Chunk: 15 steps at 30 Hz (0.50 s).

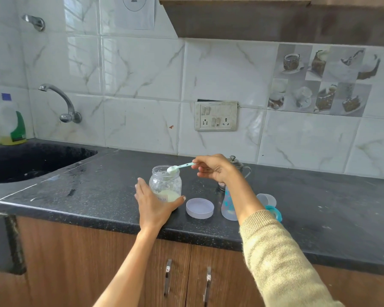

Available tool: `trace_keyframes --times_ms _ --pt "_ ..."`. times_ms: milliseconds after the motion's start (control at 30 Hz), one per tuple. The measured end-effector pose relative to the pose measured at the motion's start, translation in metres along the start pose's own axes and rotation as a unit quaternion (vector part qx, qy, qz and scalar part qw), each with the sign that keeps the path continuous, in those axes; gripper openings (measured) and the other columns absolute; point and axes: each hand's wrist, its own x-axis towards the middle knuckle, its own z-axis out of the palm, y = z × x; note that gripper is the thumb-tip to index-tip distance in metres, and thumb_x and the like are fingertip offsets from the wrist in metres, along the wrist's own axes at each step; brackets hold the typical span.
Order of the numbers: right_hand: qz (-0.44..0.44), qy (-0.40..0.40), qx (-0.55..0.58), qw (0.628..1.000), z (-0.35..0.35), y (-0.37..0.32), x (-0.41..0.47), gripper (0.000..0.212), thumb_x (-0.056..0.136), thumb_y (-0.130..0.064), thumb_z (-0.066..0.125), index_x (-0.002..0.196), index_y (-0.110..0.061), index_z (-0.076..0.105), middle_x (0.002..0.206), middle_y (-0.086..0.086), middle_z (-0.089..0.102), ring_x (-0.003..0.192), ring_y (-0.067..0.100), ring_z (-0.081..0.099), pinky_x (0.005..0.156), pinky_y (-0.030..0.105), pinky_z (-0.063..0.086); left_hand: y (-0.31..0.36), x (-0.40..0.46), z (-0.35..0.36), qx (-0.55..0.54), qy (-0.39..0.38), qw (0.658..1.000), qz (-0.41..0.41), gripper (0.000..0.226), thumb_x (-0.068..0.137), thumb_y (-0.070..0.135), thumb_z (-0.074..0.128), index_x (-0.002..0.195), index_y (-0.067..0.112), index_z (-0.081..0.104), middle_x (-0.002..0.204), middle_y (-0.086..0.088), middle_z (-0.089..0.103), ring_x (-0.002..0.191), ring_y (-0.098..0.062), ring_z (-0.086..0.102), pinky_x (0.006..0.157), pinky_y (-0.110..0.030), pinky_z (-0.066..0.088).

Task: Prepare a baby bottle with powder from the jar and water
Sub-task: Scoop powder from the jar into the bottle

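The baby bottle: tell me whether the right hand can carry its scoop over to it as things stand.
Probably yes. The right hand holds the loaded scoop over the jar, and the baby bottle stands just below that forearm with its cap off. Its mouth is hidden behind the arm.

Just one camera here, worn on the person's head, looking forward and down at the desk (pixel 297 196) from close up, wide-angle, with the tiled wall behind it and cabinet doors below it.
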Motion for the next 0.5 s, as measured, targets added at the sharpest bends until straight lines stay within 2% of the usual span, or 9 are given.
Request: trace_keyframes --times_ms 67,133,233,367,433,500 --pt "0.003 0.001 0.033 0.999 -0.006 -0.003 -0.003 0.010 0.082 -0.003 0.064 0.072 -0.005 0.063 0.050 0.004 0.066 0.037 0.004 0.049 0.049 0.021 0.054 0.003 -0.004 0.000 -0.003 0.018 1.000 0.017 0.138 0.052 0.046 0.086 0.146 0.004 -0.005 0.156 -0.011 0.002 0.145 -0.026 -0.003 0.118 -0.048 0.010" --pt "0.002 0.004 0.057 0.998 -0.014 -0.007 -0.007 0.009 0.082 -0.004 0.063 0.074 -0.005 0.062 0.051 0.004 0.067 0.036 0.004 0.049 0.048 0.020 0.054 0.006 -0.007 0.000 -0.005 0.038 0.999 0.033 0.136 0.055 0.046 0.085 0.146 0.002 -0.007 0.157 -0.012 -0.002 0.145 -0.023 -0.008 0.119 -0.043 0.002" --pt "-0.010 0.013 0.078 0.997 -0.030 -0.013 -0.015 0.009 0.083 -0.006 0.062 0.074 -0.006 0.062 0.053 0.004 0.067 0.036 0.004 0.050 0.046 0.020 0.053 0.013 -0.014 0.002 -0.008 0.074 0.995 0.067 0.132 0.059 0.044 0.083 0.146 0.004 -0.008 0.157 -0.011 -0.003 0.145 -0.018 -0.011 0.119 -0.040 -0.001" --pt "-0.032 0.037 0.103 0.994 -0.060 -0.017 -0.030 0.012 0.084 -0.006 0.061 0.073 -0.006 0.062 0.052 0.003 0.067 0.035 0.005 0.049 0.044 0.019 0.051 0.030 -0.034 0.021 0.003 0.114 0.982 0.153 0.124 0.065 0.040 0.080 0.147 0.006 -0.007 0.157 -0.009 -0.002 0.143 -0.012 -0.011 0.117 -0.033 -0.002" --pt "-0.035 0.053 0.110 0.992 -0.078 -0.016 -0.039 0.012 0.085 -0.006 0.061 0.073 -0.006 0.062 0.051 0.003 0.066 0.035 0.005 0.048 0.043 0.019 0.051 0.044 -0.044 0.036 0.002 0.101 0.977 0.190 0.120 0.066 0.041 0.079 0.147 0.006 -0.003 0.157 -0.007 0.001 0.143 -0.010 -0.007 0.117 -0.031 0.004" --pt "-0.034 0.072 0.110 0.991 -0.095 -0.013 -0.048 0.013 0.085 -0.007 0.061 0.072 -0.007 0.062 0.051 0.003 0.066 0.035 0.005 0.048 0.043 0.019 0.051 0.061 -0.055 0.052 -0.009 0.056 0.977 0.205 0.118 0.067 0.042 0.078 0.147 0.007 -0.002 0.156 -0.001 0.000 0.142 -0.006 -0.006 0.117 -0.029 0.006"
